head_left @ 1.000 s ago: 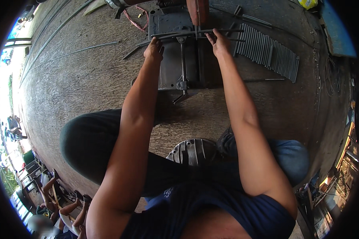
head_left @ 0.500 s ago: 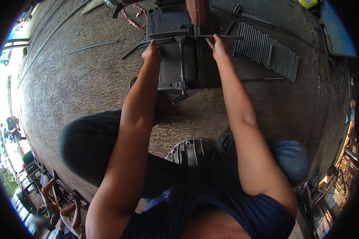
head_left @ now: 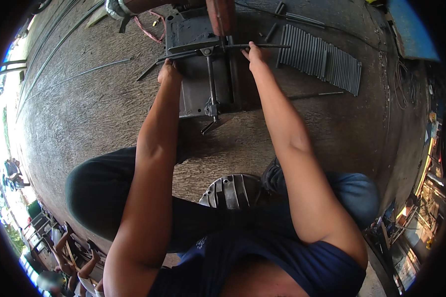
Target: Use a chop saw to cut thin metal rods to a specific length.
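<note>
A cut-off saw stands in front of me on a grey base (head_left: 195, 94), with an orange-red blade guard (head_left: 220, 19) over it. Its clamp screw (head_left: 209, 81) runs toward me. My left hand (head_left: 169, 72) is closed on a thin dark metal rod (head_left: 186, 55) left of the clamp. On the saw's other side, my right hand (head_left: 255, 55) pinches a rod (head_left: 272, 46) that sticks out to the right, some fingers held apart from it. The clamp and guard hide the middle, so whether both hands hold one rod I cannot tell.
Many short cut rods (head_left: 302, 52) lie in a row at right, with loose pieces beyond. Long rods (head_left: 59, 37) stretch along the far left. A pink cord (head_left: 146, 27) lies behind the saw. A ribbed metal casing (head_left: 230, 190) sits between my legs. Other people appear lower left.
The whole view has shifted, so the saw and rods appear farther left. My left hand has moved slightly left and toward me along the rod. The right hand keeps its pinch.
</note>
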A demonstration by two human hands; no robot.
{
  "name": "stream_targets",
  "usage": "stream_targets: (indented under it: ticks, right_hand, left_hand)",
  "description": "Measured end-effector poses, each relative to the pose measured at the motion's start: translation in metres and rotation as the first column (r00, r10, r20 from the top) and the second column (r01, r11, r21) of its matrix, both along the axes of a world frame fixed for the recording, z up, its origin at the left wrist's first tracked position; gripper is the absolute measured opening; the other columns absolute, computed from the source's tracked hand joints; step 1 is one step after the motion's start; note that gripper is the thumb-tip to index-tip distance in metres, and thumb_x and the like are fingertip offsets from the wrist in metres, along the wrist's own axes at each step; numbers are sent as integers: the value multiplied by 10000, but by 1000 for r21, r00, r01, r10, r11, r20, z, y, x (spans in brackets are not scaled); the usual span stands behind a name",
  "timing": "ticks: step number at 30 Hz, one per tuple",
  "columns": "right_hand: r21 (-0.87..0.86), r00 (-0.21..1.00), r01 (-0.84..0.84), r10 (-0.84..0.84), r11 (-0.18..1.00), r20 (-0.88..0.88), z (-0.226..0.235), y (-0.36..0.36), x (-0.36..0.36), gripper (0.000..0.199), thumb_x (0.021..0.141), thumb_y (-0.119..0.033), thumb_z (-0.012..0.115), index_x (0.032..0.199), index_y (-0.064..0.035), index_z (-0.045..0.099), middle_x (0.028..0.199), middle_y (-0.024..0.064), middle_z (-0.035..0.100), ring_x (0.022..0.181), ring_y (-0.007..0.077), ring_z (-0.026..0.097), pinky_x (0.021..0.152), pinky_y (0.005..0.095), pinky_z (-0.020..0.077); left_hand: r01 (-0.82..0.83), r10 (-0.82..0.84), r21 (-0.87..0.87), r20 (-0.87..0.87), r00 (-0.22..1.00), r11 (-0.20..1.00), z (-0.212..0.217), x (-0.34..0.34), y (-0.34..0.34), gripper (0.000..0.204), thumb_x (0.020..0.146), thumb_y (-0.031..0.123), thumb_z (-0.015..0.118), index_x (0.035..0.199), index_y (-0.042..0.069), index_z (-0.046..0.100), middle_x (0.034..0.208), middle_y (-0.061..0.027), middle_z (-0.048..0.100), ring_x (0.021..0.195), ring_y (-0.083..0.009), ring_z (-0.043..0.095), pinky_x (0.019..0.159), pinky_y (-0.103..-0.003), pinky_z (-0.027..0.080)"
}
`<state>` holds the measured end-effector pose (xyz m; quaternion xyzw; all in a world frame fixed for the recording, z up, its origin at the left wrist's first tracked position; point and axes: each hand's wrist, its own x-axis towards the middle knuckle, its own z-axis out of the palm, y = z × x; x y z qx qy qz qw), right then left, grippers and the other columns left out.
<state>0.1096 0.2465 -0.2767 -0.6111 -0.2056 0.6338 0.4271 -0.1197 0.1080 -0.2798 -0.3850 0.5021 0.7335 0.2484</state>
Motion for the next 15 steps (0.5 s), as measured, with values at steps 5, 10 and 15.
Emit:
stream_targets:
  ticks: [5,10,15]
  right_hand:
    - [90,985,171,-170,981,-19,2,-4,-3,414,805,108,623,1171,72,433,1110,190,531,909,313,611,680,414,641]
    - [109,982,140,-152,984,111,-2,4,3,606,783,98,652,1268,66,289,1264,247,408,979,336,593,662,378,644]
    - [122,981,78,-98,990,167,8,1,0,620,778,67,674,1243,30,265,1258,276,399,962,358,613,632,379,645]
  left_hand:
    - [-17,18,20,-33,999,1000,13,3,-1,129,784,-5,724,871,-84,669,850,-147,682,659,-239,667,538,-287,589]
    - [-9,13,40,-92,996,999,-11,-4,-1,105,800,-14,704,885,-68,675,860,-145,680,657,-231,660,531,-276,578]
    - [86,-77,88,-103,992,992,-9,-2,-4,328,843,178,714,1041,-45,577,1001,-143,667,840,-264,678,680,-351,597]
